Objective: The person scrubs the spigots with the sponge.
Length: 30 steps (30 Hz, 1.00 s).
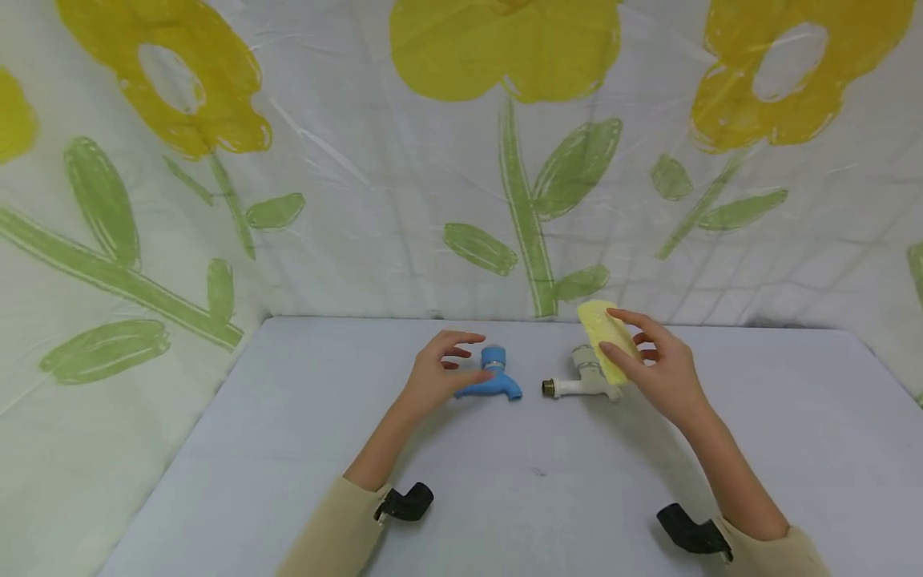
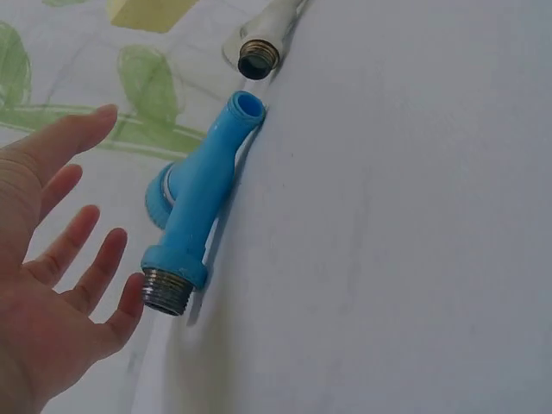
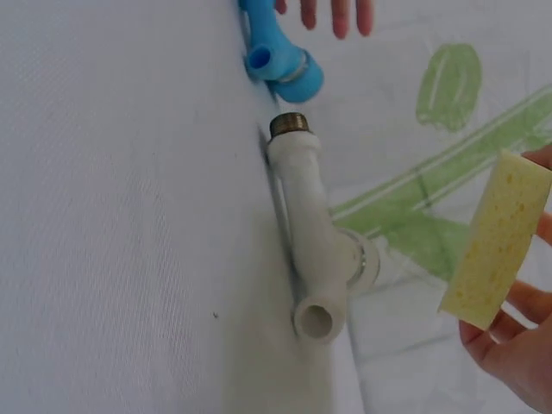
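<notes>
So the right hand (image 1: 667, 370) is holding a yellow sponge (image 1: 598, 328), pinching it between the thumb on one side and the fingers on the other. The sponge is tilting a bit and, in the head view, it's covering part of the white tap (image 1: 587, 387). The right wrist view is showing a gap between the two though, so it's hanging in the air rather than resting on anything.

The left hand (image 1: 436, 369) isn't gripping anything — its fingers are spreading loosely with a wide gap to the thumb, right by the blue tap (image 1: 497, 384). The little finger is sitting really close to that tap's threaded metal end in the left wrist view, but I can't tell if it's actually touching.

Both taps are lying near the back of the pale table (image 1: 534, 529), side by side and apart. The blue one's spout is pointing over toward the white one's brass-coloured threaded end.

Behind it all a white backdrop (image 1: 346, 256) is hanging, with big yellow flowers and green leaves on it. The person is wearing beige sleeves (image 1: 332, 533), and a black fitting (image 1: 411, 502) is sticking out at each cuff.
</notes>
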Tool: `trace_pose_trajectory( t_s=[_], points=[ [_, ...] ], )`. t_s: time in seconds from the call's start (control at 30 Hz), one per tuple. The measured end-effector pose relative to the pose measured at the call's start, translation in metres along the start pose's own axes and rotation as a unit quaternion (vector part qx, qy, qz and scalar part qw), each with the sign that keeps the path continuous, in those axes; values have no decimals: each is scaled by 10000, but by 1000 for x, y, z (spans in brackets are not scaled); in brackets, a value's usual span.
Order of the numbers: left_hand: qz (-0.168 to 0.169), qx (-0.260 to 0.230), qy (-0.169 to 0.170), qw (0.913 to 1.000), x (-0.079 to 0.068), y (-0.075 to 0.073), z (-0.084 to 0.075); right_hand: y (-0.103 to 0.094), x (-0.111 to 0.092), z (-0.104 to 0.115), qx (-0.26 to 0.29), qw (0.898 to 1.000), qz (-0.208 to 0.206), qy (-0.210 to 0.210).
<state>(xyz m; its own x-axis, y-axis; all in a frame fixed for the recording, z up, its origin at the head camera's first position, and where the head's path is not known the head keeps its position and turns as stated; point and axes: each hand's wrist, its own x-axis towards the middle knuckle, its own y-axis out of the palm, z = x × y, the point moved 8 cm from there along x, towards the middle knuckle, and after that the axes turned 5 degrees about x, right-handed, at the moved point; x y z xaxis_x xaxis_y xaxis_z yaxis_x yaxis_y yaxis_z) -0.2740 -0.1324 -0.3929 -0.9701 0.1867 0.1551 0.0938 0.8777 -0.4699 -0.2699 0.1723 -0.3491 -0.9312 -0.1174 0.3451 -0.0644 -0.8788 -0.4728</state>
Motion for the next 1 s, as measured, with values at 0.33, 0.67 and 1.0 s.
trace_pose_trajectory(
  t_s=[0.33, 0.67, 1.0],
  points=[
    [363, 343, -202, 9985, -4, 0, 18, 18, 5, 4, 308, 9994, 128, 15],
    [747, 1023, -123, 9919, -3, 5, 27, 26, 5, 0, 211, 9994, 256, 94],
    [658, 867, -173, 9939, -2, 5, 28, 27, 2, -6, 91, 9993, 313, 204]
  ],
)
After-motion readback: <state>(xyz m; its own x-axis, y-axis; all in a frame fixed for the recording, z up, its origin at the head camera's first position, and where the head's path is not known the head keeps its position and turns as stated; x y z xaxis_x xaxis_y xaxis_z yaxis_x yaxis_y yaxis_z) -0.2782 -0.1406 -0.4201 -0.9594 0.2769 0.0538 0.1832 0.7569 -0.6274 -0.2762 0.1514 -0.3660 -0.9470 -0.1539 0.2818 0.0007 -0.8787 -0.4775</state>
